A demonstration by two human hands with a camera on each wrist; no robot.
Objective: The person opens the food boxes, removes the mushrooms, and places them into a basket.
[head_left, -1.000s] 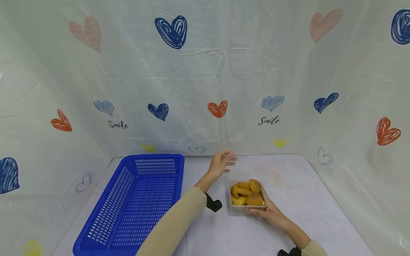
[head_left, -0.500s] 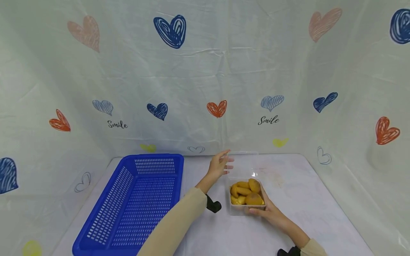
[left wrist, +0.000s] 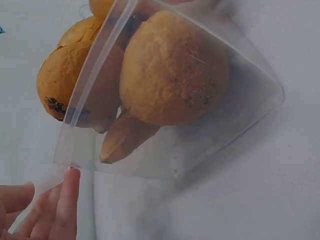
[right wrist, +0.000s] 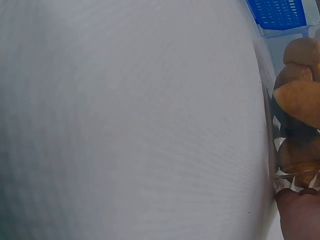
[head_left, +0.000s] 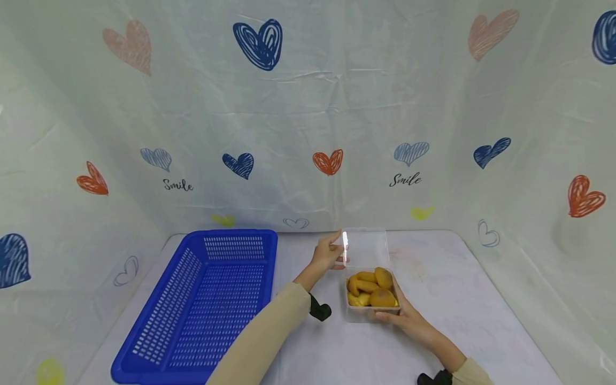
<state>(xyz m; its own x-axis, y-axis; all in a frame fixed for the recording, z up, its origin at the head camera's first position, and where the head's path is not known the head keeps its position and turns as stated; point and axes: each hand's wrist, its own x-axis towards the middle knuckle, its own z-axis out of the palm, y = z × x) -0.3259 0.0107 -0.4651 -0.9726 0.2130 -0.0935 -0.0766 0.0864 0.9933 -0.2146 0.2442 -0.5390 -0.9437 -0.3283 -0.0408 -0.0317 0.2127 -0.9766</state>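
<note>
A clear plastic box (head_left: 358, 315) stands on the table in the head view, full of yellow-brown pieces (head_left: 382, 298), some round, some long and curved. Its clear lid (head_left: 368, 248) stands raised at the far side. My left hand (head_left: 327, 254) holds the lid's left edge, fingertips partly behind the clear plastic. In the left wrist view its thumb and fingers (left wrist: 65, 210) show at the lower left, close to a clear edge. My right hand (head_left: 409, 319) grips the box's right side, thumb at the front. In the right wrist view only part of that hand (right wrist: 300, 212) shows.
A blue perforated plastic basket (head_left: 221, 299) stands on the left of the white-covered table (head_left: 452, 299). Behind the table hangs a white sheet (head_left: 289, 117) printed with hearts. Dark straps sit at both wrists.
The clear lid, hard to make out at first, now shows raised behind the box. My left hand has shifted slightly down along its left edge. The right hand and the box have stayed put.
</note>
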